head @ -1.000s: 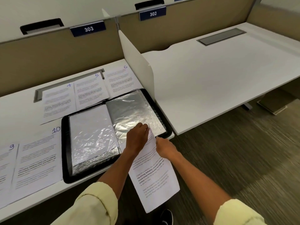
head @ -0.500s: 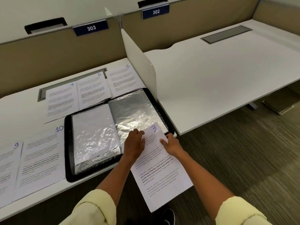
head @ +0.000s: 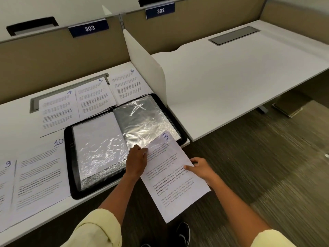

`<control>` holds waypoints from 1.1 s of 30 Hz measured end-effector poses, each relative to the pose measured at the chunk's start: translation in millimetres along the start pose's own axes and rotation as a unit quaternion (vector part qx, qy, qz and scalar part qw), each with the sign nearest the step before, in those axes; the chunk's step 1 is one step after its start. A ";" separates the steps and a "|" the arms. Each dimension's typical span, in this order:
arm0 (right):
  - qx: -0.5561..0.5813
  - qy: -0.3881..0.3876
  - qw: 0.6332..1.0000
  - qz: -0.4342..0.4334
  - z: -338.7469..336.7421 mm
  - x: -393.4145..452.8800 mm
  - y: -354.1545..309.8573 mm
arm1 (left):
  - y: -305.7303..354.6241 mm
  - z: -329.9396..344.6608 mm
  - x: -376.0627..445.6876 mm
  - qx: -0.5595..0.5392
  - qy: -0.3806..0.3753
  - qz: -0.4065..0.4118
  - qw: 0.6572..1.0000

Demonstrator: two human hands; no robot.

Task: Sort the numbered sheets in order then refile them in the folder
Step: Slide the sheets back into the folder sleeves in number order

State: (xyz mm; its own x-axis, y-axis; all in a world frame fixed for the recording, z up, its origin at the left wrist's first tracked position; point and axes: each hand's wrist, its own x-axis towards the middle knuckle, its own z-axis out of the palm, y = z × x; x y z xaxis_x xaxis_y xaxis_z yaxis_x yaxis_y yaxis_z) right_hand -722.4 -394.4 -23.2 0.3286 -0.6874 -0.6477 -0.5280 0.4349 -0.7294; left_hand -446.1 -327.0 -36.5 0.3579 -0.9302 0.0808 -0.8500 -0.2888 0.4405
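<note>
A black folder (head: 68, 157) lies open on the white desk (head: 17, 125), showing shiny clear plastic sleeves (head: 142, 118). Sheet 3 (head: 176, 189) hangs over the desk's front edge, its top corner lying on the right-hand sleeve. My left hand (head: 137, 161) pinches the sheet's left edge at the sleeve's lower edge. My right hand (head: 201, 169) holds the sheet's right edge, thumb on top. Sheets 4 (head: 57, 111), 5 (head: 94, 97) and 6 (head: 128, 84) lie behind the folder. Sheets 9 (head: 5, 186) and 10 (head: 39, 173) lie to its left.
A white divider panel (head: 147, 70) stands right of the folder, with a second white desk (head: 231, 82) beyond it. Beige partition walls carry labels 303 (head: 89, 28) and 302 (head: 160, 10). Carpeted floor and my shoe (head: 183, 234) show below.
Sheet 3 has come up onto the right sleeve, so its number now shows. My right hand slid down along the sheet's right edge, and the view shifted slightly.
</note>
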 end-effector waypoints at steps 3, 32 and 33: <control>0.065 -0.002 0.997 0.030 -5.1 -17.2 21.6 | -3.1 -1.1 2.9 -0.009 -0.010 0.010 1.000; 0.356 0.163 0.920 -0.008 105.1 -103.3 60.2 | -9.7 -14.3 -7.5 -0.128 0.000 0.000 0.992; 0.354 0.167 0.920 -0.012 106.8 -102.2 54.7 | -10.2 -14.8 -7.6 -0.124 -0.002 0.006 0.992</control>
State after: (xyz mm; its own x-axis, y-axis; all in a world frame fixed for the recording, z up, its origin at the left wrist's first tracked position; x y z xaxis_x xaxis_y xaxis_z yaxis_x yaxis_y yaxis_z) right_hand -701.2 -238.2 -20.4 0.0112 -0.7914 -0.6112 0.1572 0.6051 -0.7805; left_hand -434.4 -313.6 -28.4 0.3467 -0.9342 0.0847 -0.7325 -0.2132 0.6465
